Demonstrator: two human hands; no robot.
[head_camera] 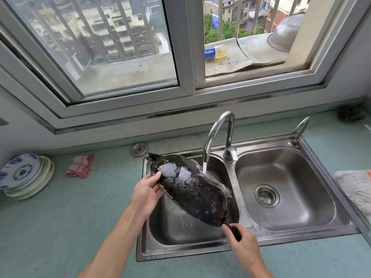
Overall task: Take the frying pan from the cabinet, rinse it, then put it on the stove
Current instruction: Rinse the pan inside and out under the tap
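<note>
Frying pan point(190, 189) tilted over left sink basin point(180, 233), under running faucet point(218, 133). Left hand point(146, 194) grips rim; right hand point(244, 242) clasps handle.

Glossy, wet black pan point(190, 189) over a brushed steel sink point(285, 189); polished chrome tap point(217, 133); matt speckled counter point(70, 227); checked cloth point(80, 165).

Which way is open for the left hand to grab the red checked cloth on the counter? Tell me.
Probably yes, once it lets go: the left hand steadies the black frying pan. The red checked cloth lies on bare green counter, with nothing between.
</note>
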